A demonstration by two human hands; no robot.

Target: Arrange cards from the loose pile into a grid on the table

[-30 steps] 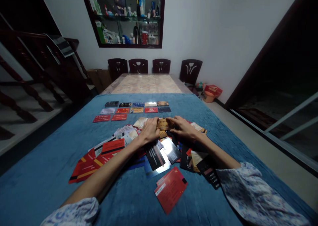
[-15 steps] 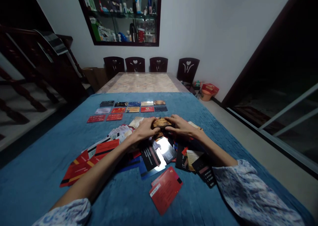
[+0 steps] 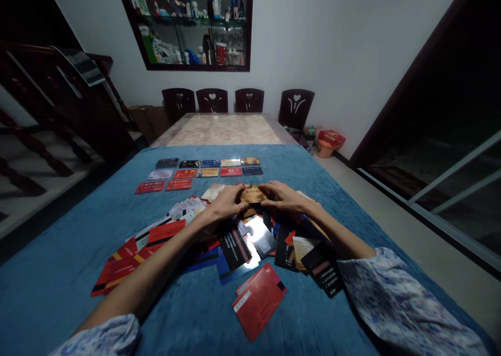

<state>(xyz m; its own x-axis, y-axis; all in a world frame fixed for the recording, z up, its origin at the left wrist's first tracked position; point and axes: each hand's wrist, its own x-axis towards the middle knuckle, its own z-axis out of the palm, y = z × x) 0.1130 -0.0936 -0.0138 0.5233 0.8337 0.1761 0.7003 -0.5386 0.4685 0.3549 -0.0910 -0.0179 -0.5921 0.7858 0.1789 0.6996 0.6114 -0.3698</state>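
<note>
Between my two hands is a gold card (image 3: 253, 193), gripped by its left and right ends just above a loose heap of cards. My left hand (image 3: 226, 203) closes on its left end, thumb in front. On the other end, the fingers and thumb of my right hand (image 3: 285, 197) pinch it the same way. Below lie a black card (image 3: 234, 245), a shiny silver-grey card (image 3: 261, 237) and a red card (image 3: 260, 304) nearest me. More red cards (image 3: 123, 264) fan out by my left forearm. Whether other cards sit behind the gold one, I cannot tell.
Beyond my hands, several cards lie face up in rows, among them a red card (image 3: 179, 184) and a dark blue card (image 3: 252, 171). A blue cloth (image 3: 70, 241) covers the near table. Chairs (image 3: 295, 108) stand past the bare tabletop (image 3: 230, 129).
The gold card has tipped up slightly, so more of its face shows. Both hands keep their hold on it. The view has shifted a little.
</note>
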